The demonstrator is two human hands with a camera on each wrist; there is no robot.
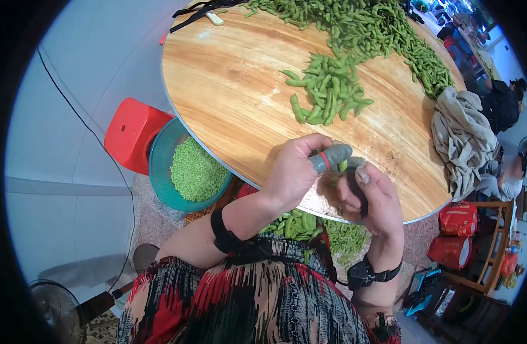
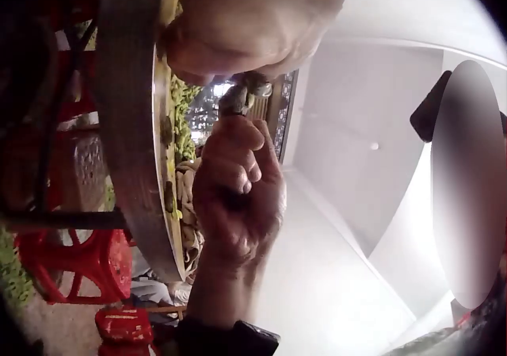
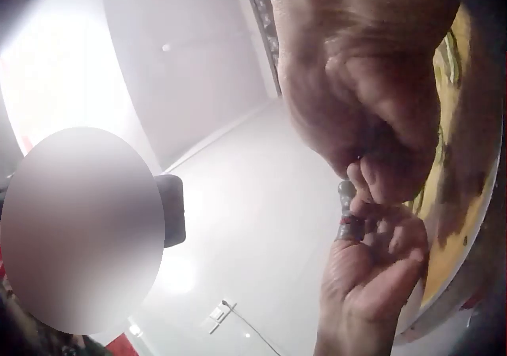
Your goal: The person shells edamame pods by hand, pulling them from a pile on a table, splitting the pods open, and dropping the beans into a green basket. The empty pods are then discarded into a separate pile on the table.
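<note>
Over the near edge of the round wooden table, the left hand [image 1: 292,172] and right hand [image 1: 381,198] meet fingertip to fingertip. A small green soybean pod [image 1: 343,165] is pinched between them, mostly covered by the fingers. The left thumb wears a grey rubber finger cover [image 1: 336,153] with a red band round it. Grey and dark coverings also show on the right hand's fingers. In the left wrist view the right hand [image 2: 238,181] faces the camera with curled fingers. A small heap of soybean pods [image 1: 326,92] lies on the table just beyond the hands.
A larger pile of pods [image 1: 366,26] spreads along the table's far side. At the left, a teal basin [image 1: 160,166] of shelled beans stands by a red stool [image 1: 134,135]. A grey cloth [image 1: 464,137] hangs at the right edge. More pods [image 1: 298,223] lie below the near edge.
</note>
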